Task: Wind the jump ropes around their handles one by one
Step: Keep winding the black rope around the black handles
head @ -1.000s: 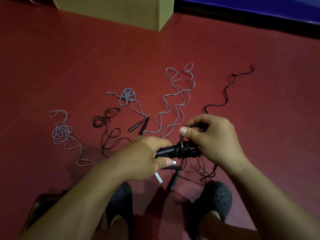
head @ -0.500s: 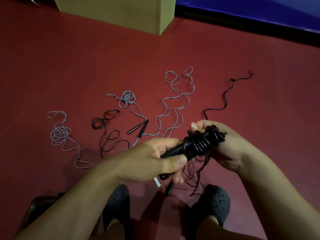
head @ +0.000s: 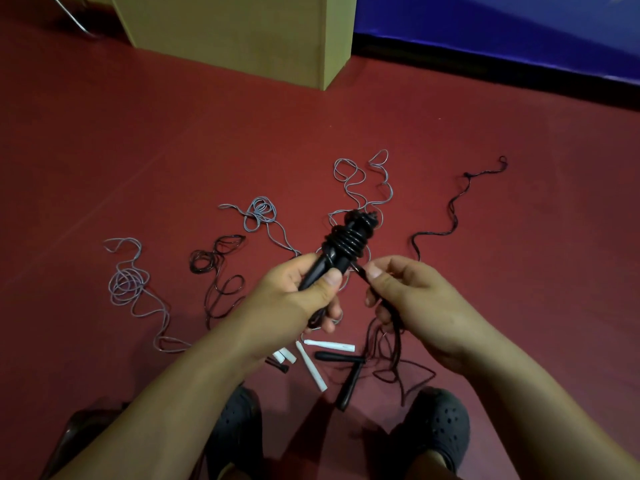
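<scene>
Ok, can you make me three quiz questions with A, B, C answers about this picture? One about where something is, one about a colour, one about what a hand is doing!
1. Where do the white handles lie?
A. beside the box
B. on the floor near the shoes
C. in the left hand

2. What colour is the rope wound on the held handles?
A. black
B. white
C. yellow

3. What is the right hand doing?
A. lying flat
B. pinching black rope
C. pointing

Answers: 1 B, they lie just ahead of the shoes. 2 A, the coils look black. 3 B, thumb and finger squeeze the rope.
</scene>
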Available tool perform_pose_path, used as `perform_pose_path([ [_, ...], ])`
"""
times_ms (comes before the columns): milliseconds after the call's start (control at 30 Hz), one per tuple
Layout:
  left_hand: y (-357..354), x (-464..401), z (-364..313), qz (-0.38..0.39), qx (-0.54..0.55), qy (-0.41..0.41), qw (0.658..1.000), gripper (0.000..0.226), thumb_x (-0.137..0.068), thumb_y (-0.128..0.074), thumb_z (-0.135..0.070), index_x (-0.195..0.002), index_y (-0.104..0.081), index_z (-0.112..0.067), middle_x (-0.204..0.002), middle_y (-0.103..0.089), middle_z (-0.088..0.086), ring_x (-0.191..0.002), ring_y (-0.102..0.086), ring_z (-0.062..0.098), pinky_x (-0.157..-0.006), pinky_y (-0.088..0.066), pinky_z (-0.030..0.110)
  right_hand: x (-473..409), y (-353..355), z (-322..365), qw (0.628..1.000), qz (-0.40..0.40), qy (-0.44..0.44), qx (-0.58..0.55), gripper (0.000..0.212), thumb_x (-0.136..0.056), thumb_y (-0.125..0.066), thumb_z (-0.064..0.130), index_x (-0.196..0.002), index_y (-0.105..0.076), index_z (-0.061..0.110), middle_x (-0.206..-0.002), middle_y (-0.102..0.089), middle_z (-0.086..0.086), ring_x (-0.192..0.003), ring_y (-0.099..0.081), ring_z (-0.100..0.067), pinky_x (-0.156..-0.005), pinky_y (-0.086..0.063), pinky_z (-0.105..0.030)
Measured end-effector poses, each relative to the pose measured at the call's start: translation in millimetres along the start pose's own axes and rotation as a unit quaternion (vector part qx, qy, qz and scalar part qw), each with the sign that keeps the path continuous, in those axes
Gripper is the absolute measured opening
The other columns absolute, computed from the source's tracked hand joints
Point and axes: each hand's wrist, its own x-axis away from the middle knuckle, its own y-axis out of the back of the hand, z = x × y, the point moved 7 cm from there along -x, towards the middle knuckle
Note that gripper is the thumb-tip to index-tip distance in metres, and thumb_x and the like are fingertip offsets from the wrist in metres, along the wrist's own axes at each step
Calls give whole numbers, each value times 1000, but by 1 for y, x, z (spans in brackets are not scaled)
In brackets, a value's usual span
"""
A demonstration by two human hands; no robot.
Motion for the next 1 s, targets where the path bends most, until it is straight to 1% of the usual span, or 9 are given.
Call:
perform_pose_path([
  [67, 3, 0, 2, -14, -6, 4, 1000, 15, -101, -51, -21, -87, -57, -18, -67, -63, 2, -57, -57, 16, -53, -40, 22, 0, -2, 0, 999, 2, 2, 43, 15, -99, -54, 23, -92, -63, 14, -65, -60, 2, -51, -48, -10, -47, -40, -22],
  [200, 4, 2, -1, -32, -5, 6, 999, 17, -101, -51, -21, -85, -56, -18, -66, -61, 1, -53, -57, 12, -49, -41, 17, 0, -4, -1, 994, 13, 15, 108, 19, -97, -58, 25, -82, -66, 18, -59, -53, 2, -51, -48, -10, -49, -42, -23],
  [333, 12, -2, 1, -84, -5, 22, 996, 16, -102, -51, -22, -96, -61, -11, -62, -60, -2, -48, -55, 10, -44, -40, 16, 4, -12, 2, 981, 57, 38, 180, 19, -95, -60, 36, -93, -69, 20, -63, -44, 6, -57, -38, -11, -58, -34, -31],
  [400, 20, -4, 2, -114, -16, 28, 993, 20, -102, -51, -23, -100, -62, -7, -60, -59, -4, -47, -54, 11, -43, -40, 18, 6, -16, 3, 979, 71, 45, 183, 21, -96, -58, 38, -98, -68, 20, -64, -39, 6, -57, -34, -10, -56, -31, -30],
  [467, 28, -6, 4, -139, -28, 33, 989, 19, -102, -52, -23, -96, -62, -9, -58, -59, -4, -47, -53, 12, -43, -40, 21, 5, -16, 5, 976, 60, 49, 203, 24, -97, -57, 36, -97, -67, 14, -60, -38, 10, -53, -33, -8, -53, -30, -28],
  [600, 39, -8, 13, -150, -58, 59, 985, 17, -100, -55, -24, -86, -60, -15, -61, -60, -2, -46, -52, 11, -45, -41, 23, 2, -3, 6, 976, -17, 16, 218, 29, -95, -60, 31, -72, -62, 14, -43, -47, 13, -39, -37, -3, -43, -32, -16],
  [700, 41, -6, 14, -150, -76, 67, 984, 15, -99, -57, -22, -86, -60, -16, -62, -60, -1, -48, -51, 12, -46, -42, 24, 6, 1, 13, 969, -33, 19, 246, 40, -91, -62, 40, -60, -53, 18, -43, -45, 9, -38, -40, -10, -42, -33, -21],
  [867, 44, 0, 13, -149, -107, 74, 980, 15, -98, -58, -24, -86, -62, -17, -63, -62, 1, -52, -54, 15, -51, -45, 26, 16, -11, 23, 956, -12, 85, 279, 32, -91, -61, 42, -70, -55, 19, -50, -44, 12, -47, -38, -4, -50, -33, -23],
  [1000, 46, 1, 16, -145, -169, 76, 972, 13, -96, -60, -32, -88, -65, -22, -64, -69, -2, -53, -59, 14, -57, -49, 29, 22, -21, 27, 957, 15, 139, 254, 24, -94, -60, 34, -75, -56, 18, -52, -42, 10, -48, -36, -4, -48, -31, -19],
])
